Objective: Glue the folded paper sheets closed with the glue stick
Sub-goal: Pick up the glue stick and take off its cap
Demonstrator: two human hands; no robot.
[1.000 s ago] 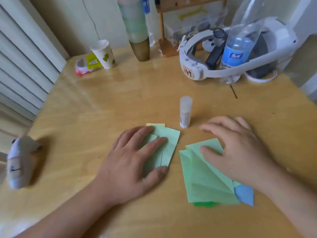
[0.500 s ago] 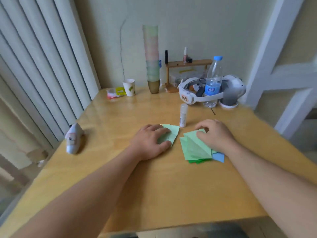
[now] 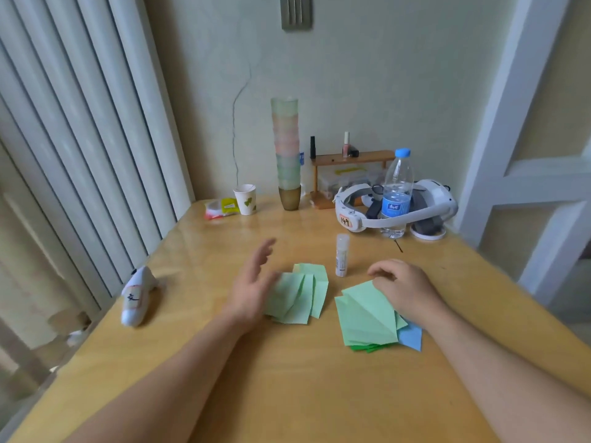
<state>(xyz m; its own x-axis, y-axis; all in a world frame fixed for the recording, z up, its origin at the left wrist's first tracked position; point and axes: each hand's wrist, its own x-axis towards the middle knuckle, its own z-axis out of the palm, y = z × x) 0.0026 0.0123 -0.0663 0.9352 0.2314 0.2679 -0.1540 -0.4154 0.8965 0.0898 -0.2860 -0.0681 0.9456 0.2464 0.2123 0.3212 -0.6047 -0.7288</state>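
A fan of folded light-green paper sheets (image 3: 300, 295) lies in the middle of the wooden table (image 3: 287, 378). My left hand (image 3: 252, 286) hovers over its left edge, fingers straight and spread, holding nothing. To the right lies a second stack of green sheets (image 3: 364, 314) with a blue sheet (image 3: 412, 338) under it. My right hand (image 3: 404, 290) rests on that stack's far corner with fingers loosely bent. The capped white glue stick (image 3: 341, 255) stands upright between the two hands, touched by neither.
At the back of the table stand a paper cup (image 3: 245, 199), a tall stack of cups (image 3: 287, 155), a water bottle (image 3: 396, 193), a white headset (image 3: 399, 206) and a small wooden shelf (image 3: 348, 158). A white object (image 3: 136, 297) lies by the left edge.
My left hand has lifted off the left pile of sheets and opened, uncovering the fanned sheets. The camera has pulled back and tilted up. My right hand stays on the right stack.
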